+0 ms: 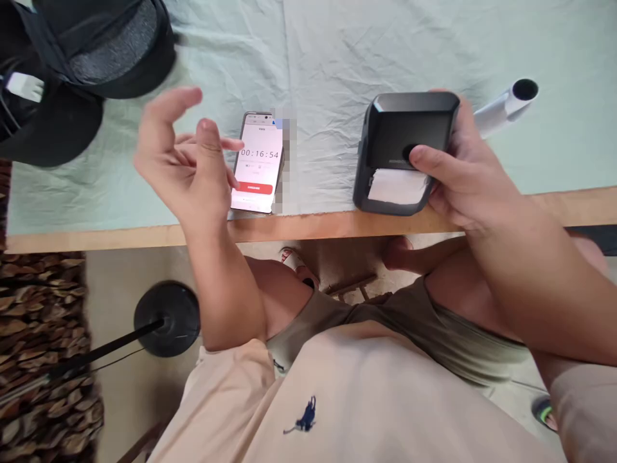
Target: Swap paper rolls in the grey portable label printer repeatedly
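The black device (409,132) is over the front edge of the table (313,226), right hand (465,170) clasping its right side, left hand (186,164) half-curled, seemingly empty; judged rigid, fairly light, best held by both sides

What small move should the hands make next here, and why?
Probably bring the left hand across to the white paper at the near end of the black device. The right hand grips that device with its thumb on the upper face, and the paper lies exposed, while the left hand appears to hold nothing, raised by the phone.
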Demonstrator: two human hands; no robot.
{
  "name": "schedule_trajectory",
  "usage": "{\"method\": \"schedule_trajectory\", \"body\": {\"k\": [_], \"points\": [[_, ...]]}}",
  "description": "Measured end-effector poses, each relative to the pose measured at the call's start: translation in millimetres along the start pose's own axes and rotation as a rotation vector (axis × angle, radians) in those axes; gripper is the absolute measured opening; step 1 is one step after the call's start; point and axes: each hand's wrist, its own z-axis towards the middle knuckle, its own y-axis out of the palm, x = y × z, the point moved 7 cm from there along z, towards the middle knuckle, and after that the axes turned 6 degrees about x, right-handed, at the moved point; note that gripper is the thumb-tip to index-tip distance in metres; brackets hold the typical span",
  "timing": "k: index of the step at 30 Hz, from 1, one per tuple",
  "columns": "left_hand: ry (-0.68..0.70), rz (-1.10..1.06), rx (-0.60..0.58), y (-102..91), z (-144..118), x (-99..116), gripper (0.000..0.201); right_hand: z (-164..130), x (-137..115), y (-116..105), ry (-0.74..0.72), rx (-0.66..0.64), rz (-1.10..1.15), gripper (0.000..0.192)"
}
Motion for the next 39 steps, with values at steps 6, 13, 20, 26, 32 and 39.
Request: {"method": "schedule_trajectory", "body": {"k": [6,13,20,26,32,39], "points": [[0.131,-0.190,0.138,-14.3,-8.9,7.7,0.052,0.5,-0.1,-0.8,0.020,-0.001,-0.008,0.076],[0.376,-0.251,0.280,-19.1,-11.3,12.2,0.050,-1.3,-1.1,0.7,0.030,0.034,0.014,0.080],[0.203,-0.337,0.356,-18.5,-9.7,11.4,0.026,-0.9,-0.7,0.9,0.026,0.018,-0.019,0.081],[0.202,0.004,0.158,-9.3,0.2,4.9,0.029,0.6,2.1,-2.7,0.024,0.011,-0.056,0.084],[-0.253,0.618,-0.289,17.3,-22.1,1.0,0.093,0.8,0.8,-2.1,0.023,0.017,-0.030,0.082],[-0.280,0.630,-0.377,23.8,-18.0,3.6,0.096,-0.4,0.1,0.3,0.022,0.019,-0.040,0.082]]}}
